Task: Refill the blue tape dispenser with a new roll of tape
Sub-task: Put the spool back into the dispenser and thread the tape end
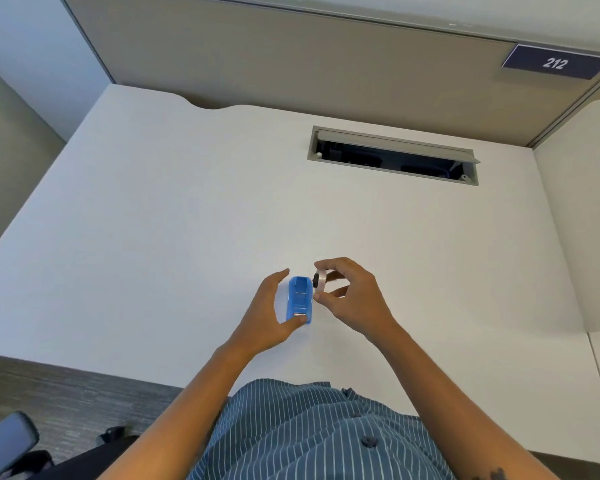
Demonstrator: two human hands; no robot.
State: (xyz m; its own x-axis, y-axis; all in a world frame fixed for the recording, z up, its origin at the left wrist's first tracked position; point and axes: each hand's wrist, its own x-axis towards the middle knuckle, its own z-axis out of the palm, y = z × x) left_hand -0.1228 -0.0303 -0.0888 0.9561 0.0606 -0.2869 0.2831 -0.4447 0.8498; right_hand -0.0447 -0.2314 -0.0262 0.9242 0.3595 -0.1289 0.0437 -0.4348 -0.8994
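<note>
The blue tape dispenser (pixel 300 299) lies on the white desk (pixel 187 220), its open cavity facing up. My left hand (pixel 269 315) cups its left side, thumb pressed on its near end and fingers curved past its far end. My right hand (pixel 352 299) hovers just right of the dispenser and pinches a clear roll of tape (pixel 321 282) on a black core between thumb and fingers. The roll stands on edge beside the dispenser's far right corner, outside the cavity.
A grey cable hatch (pixel 394 155) is sunk into the desk at the back right, its lid raised. Beige partition panels (pixel 291 64) wall the back and right, with a sign reading 212 (pixel 555 62). A chair armrest (pixel 7 441) sits at the lower left.
</note>
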